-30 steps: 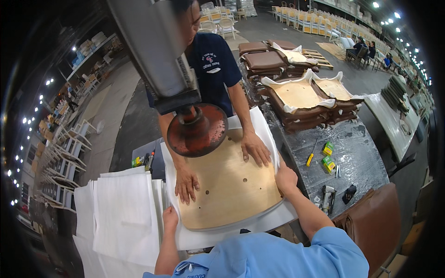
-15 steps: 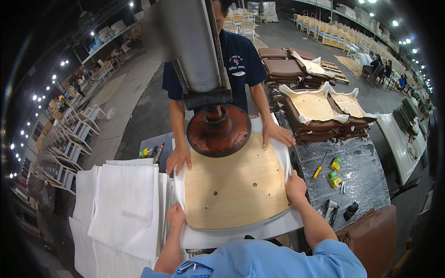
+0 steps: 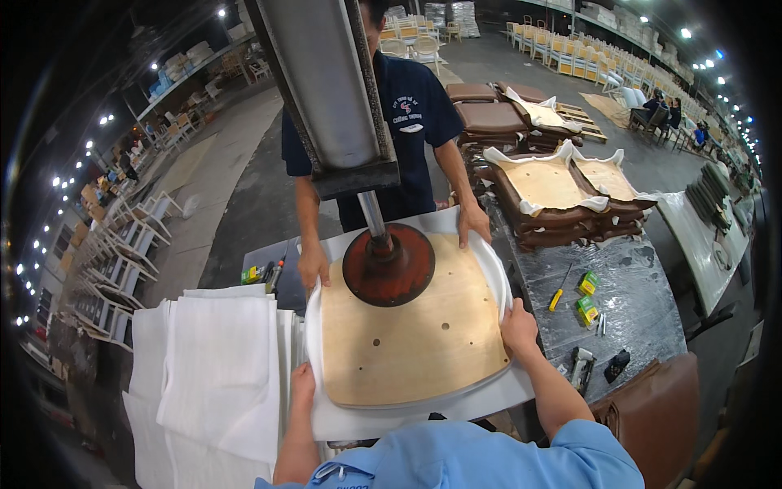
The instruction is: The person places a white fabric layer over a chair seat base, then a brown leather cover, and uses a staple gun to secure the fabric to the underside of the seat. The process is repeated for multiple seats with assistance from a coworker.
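A plywood seat panel [image 3: 415, 359] with several drilled holes lies flat over white padding [image 3: 493, 277], which curls up round its sides. On the panel's far half rests the round, worn red press plate [image 3: 389, 285], hanging from a shiny rod. My left hand [image 3: 302, 383] is closed at the padding's left edge, its fingertips partly hidden. At the right edge my right hand [image 3: 518, 328] grips the padding beside the panel. Across from me, a person in a dark blue shirt holds the far sides with a left hand [image 3: 474, 224] and a right hand [image 3: 313, 265].
Stacked white sheets [image 3: 220, 359] stand at my left. On the wrapped table [image 3: 627, 285] lie a yellow screwdriver [image 3: 560, 292], small boxes [image 3: 587, 310] and a staple gun [image 3: 581, 368]. Brown upholstered seats [image 3: 533, 183] are piled beyond. The press column [image 3: 326, 90] rises ahead.
The press plate has come down onto the panel, baring its shiny rod. The other person's hands have shifted to the padding's sides. My hands stay at the edges.
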The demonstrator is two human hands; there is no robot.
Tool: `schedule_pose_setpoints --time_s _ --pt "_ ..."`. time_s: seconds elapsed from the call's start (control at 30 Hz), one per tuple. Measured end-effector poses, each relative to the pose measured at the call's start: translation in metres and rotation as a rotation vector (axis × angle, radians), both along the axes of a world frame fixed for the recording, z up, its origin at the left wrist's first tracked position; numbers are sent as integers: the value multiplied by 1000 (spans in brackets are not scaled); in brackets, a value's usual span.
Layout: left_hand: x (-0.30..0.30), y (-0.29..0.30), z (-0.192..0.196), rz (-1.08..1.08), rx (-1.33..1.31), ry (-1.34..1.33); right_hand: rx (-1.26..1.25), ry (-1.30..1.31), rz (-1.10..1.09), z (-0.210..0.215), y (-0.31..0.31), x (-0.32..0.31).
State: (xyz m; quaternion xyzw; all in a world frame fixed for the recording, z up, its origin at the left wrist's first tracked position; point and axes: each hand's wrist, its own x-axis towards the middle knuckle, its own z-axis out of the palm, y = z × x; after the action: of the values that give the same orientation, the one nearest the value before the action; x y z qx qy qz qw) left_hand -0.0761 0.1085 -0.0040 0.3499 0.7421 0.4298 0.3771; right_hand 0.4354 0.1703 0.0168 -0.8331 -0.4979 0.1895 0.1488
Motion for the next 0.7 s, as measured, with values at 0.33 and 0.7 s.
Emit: schedule_pose_setpoints --time_s 0.33,0.7 --pt "-7 1 9 17 -126 -331 -12 48 21 -20 5 42" --pt "-21 15 16 -19 -99 -482 17 340 -63 -38 5 67"
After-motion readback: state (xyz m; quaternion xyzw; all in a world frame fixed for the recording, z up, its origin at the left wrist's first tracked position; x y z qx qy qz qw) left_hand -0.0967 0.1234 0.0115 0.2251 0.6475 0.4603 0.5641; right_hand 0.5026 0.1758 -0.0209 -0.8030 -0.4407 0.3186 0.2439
